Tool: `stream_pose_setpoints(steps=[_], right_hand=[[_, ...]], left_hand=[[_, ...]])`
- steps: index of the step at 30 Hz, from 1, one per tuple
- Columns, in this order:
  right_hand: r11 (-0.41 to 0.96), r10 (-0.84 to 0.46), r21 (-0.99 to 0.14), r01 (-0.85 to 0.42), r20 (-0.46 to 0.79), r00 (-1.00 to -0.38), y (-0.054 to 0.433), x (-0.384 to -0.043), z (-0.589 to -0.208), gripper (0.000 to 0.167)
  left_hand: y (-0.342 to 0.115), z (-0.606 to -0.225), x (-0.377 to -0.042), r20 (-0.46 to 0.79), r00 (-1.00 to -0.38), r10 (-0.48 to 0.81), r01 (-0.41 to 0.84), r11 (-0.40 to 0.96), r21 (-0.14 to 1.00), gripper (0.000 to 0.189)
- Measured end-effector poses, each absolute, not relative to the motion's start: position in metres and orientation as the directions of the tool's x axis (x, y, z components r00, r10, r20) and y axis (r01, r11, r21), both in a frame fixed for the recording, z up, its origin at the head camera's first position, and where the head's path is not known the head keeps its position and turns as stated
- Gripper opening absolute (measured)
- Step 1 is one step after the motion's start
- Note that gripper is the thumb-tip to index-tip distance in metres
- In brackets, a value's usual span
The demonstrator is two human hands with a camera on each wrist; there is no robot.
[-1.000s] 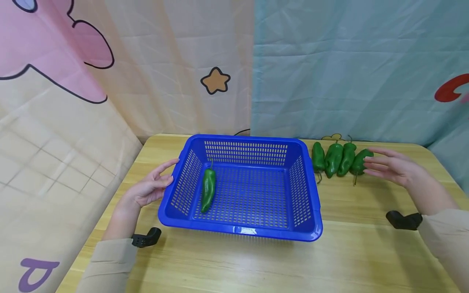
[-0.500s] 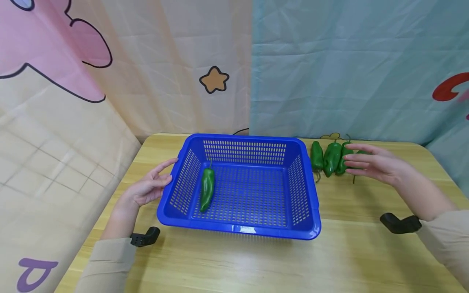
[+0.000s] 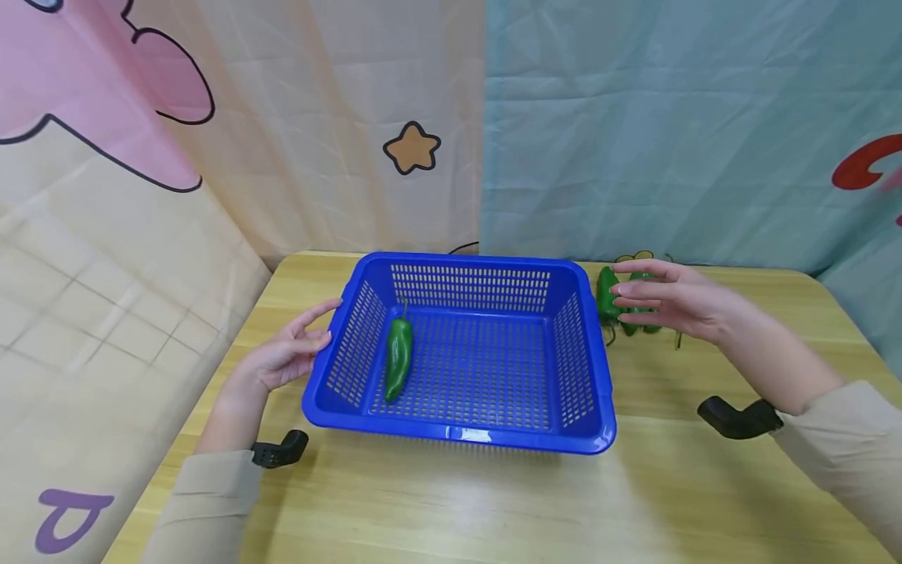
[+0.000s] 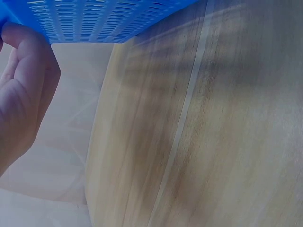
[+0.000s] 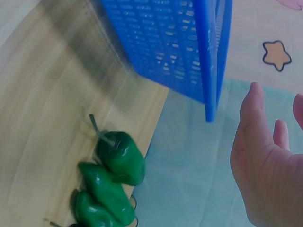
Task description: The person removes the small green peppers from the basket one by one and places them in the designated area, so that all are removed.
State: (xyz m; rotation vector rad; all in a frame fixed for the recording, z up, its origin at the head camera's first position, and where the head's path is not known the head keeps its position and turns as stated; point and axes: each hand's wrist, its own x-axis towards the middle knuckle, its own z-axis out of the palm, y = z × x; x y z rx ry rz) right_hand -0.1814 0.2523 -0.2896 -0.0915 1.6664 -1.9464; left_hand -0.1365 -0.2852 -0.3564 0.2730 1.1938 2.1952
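In the head view, a blue plastic basket with perforated sides stands on the table, with one long green pepper inside at its left. My left hand holds the basket's left rim, its thumb and index finger at the edge; the left wrist view shows this hand by the rim too. My right hand hovers above the row of green peppers right of the basket, fingers spread and nothing held, hiding part of the row. In the right wrist view, several peppers lie below and apart from that hand.
The wooden table extends in front of the basket. A patterned curtain hangs right behind the table's back edge, and another printed cloth covers the left side. Each wrist carries a black camera mount.
My right hand has moved left across the peppers, from the rightmost one toward the basket. The left hand stays at the rim, and the peppers look unmoved.
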Motion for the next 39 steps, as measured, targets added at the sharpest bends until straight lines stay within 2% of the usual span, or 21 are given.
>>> stream_pose_setpoints(steps=[12, 17, 24, 39], right_hand=[[0.087, -0.458, -0.941, 0.328, -0.33, -0.825, 0.228, -0.176, -0.286, 0.027], [0.105, -0.469, -0.942, 0.318, -0.329, -0.82, 0.213, -0.183, -0.277, 0.031], [0.12, -0.491, -0.944, 0.309, -0.326, -0.807, 0.186, -0.198, -0.261, 0.05], [0.123, -0.542, -0.942, 0.313, -0.328, -0.774, 0.118, -0.212, -0.264, 0.049]], left_hand=[[-0.283, -0.362, -0.13, -0.119, -0.786, 0.607, -0.423, -0.387, 0.819, 0.045], [-0.285, -0.359, -0.133, -0.059, -0.776, 0.628, -0.404, -0.423, 0.811, 0.044], [-0.288, -0.353, -0.138, -0.037, -0.759, 0.65, -0.416, -0.441, 0.795, 0.046], [-0.288, -0.362, -0.139, -0.071, -0.767, 0.637, -0.427, -0.425, 0.798, 0.046]])
